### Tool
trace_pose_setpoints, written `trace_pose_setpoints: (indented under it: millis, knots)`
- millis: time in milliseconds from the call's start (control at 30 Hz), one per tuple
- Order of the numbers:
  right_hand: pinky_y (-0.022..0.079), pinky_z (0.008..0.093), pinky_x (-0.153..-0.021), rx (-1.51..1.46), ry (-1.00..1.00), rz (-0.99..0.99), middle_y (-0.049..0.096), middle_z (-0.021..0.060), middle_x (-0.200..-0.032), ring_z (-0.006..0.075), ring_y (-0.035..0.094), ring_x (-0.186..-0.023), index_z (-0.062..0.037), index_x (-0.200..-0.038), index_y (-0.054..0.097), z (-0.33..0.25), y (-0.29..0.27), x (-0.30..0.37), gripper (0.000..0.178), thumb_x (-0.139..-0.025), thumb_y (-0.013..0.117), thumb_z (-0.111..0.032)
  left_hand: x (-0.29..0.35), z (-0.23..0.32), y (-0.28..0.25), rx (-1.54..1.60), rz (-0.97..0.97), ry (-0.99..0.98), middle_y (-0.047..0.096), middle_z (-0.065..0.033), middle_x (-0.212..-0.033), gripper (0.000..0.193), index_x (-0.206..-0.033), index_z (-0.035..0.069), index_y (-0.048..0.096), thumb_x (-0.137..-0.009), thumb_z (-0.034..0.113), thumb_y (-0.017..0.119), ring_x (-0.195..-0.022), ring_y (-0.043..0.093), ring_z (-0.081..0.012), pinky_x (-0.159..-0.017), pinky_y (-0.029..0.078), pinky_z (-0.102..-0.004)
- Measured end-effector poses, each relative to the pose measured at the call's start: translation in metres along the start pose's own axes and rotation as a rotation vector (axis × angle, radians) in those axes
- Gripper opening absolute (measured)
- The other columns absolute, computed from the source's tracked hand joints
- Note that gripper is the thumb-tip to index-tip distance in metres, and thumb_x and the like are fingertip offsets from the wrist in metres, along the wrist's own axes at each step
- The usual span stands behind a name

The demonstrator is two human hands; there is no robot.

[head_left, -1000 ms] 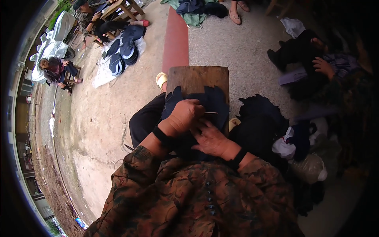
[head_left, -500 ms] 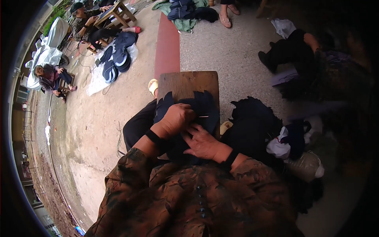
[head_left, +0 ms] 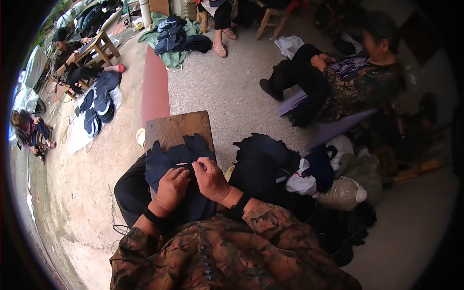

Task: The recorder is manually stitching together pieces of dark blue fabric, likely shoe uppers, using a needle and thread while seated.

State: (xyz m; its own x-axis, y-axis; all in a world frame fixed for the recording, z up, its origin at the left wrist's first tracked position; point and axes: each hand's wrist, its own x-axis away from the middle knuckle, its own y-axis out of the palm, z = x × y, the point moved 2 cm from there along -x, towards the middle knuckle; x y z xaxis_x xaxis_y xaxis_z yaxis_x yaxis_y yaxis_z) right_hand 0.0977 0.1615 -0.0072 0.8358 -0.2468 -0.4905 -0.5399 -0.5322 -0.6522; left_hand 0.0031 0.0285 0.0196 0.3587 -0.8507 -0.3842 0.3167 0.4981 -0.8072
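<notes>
Cloth [head_left: 180, 153], dark blue, jagged along its far edge: one piece, lying on our wooden board [head_left: 178, 126] and under both our hands. Stick [head_left: 182, 164], thin and pale: one, above the cloth, between our fingertips. Left hand [head_left: 172, 188]: fingers bent, tips down at the cloth; whether they grip it, we cannot tell. Right hand [head_left: 211, 180]: thumb and forefinger drawn together just beside the stick's right end; we cannot tell whether they pinch it. Wristbands, black: two, one on each of our wrists. More jagged dark cloth [head_left: 271, 149]: just right of the board. Bags, near right: one white [head_left: 300, 184], one tan [head_left: 338, 194], side by side. Plastic sheet [head_left: 79, 139], white: far left, on the ground, bearing dark blue pieces [head_left: 103, 99]. Person [head_left: 360, 89], seated: far right, hands together.
</notes>
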Motion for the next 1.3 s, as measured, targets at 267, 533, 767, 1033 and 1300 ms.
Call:
trace_pose_setpoints:
  millis: [267, 533, 767, 1033, 1300]
  knots:
    - [0.051, 0.0402, -0.062, 0.228, -0.045, -0.221, 0.051, 0.0176, -0.083, 0.0338, 0.059, -0.070, -0.0012, -0.080, 0.056, 0.012, 0.017, -0.034, 0.008, -0.078, 0.058, -0.008, 0.001, 0.003, 0.014, -0.086, 0.000, 0.117, 0.063, -0.0137, -0.107, 0.024, -0.097, 0.001, 0.064, -0.073, 0.004, 0.063, -0.090, 0.060, -0.0301, -0.078, 0.051, -0.0361]
    - [0.052, 0.0443, -0.061, 0.209, 0.006, -0.328, 0.058, 0.0195, -0.074, 0.0364, 0.063, -0.070, -0.0038, -0.076, 0.057, 0.013, 0.020, -0.045, 0.009, -0.079, 0.059, -0.012, 0.005, 0.003, 0.014, -0.087, 0.022, 0.077, 0.062, -0.0128, -0.108, 0.029, -0.101, 0.000, 0.063, -0.072, 0.001, 0.060, -0.085, 0.059, -0.0283, -0.072, 0.052, -0.0351]
    - [0.053, 0.0451, -0.064, 0.140, -0.048, -0.501, 0.063, 0.0171, -0.070, 0.0359, 0.066, -0.072, -0.0044, -0.077, 0.061, 0.029, -0.007, -0.043, 0.007, -0.079, 0.058, -0.011, 0.001, 0.007, 0.013, -0.112, 0.027, 0.049, 0.064, -0.0122, -0.110, 0.028, -0.100, 0.000, 0.065, -0.072, 0.000, 0.061, -0.084, 0.060, -0.0265, -0.071, 0.053, -0.0337]
    - [0.052, 0.0462, -0.066, 0.147, -0.070, -0.676, 0.064, 0.0176, -0.074, 0.0378, 0.065, -0.075, -0.0043, -0.078, 0.063, 0.033, -0.034, -0.038, 0.007, -0.078, 0.057, -0.009, 0.001, 0.009, 0.012, -0.100, 0.002, 0.050, 0.067, -0.0114, -0.109, 0.026, -0.096, 0.000, 0.068, -0.071, -0.002, 0.062, -0.082, 0.061, -0.0241, -0.071, 0.053, -0.0325]
    - [0.050, 0.0494, -0.064, 0.095, 0.007, -0.590, 0.062, 0.0175, -0.071, 0.0402, 0.063, -0.071, -0.0052, -0.079, 0.058, 0.036, -0.015, -0.037, 0.002, -0.078, 0.057, -0.006, 0.011, 0.006, 0.014, -0.134, 0.044, -0.009, 0.064, -0.0111, -0.114, 0.033, -0.104, 0.000, 0.065, -0.073, 0.008, 0.066, -0.086, 0.059, -0.0248, -0.077, 0.051, -0.0318]
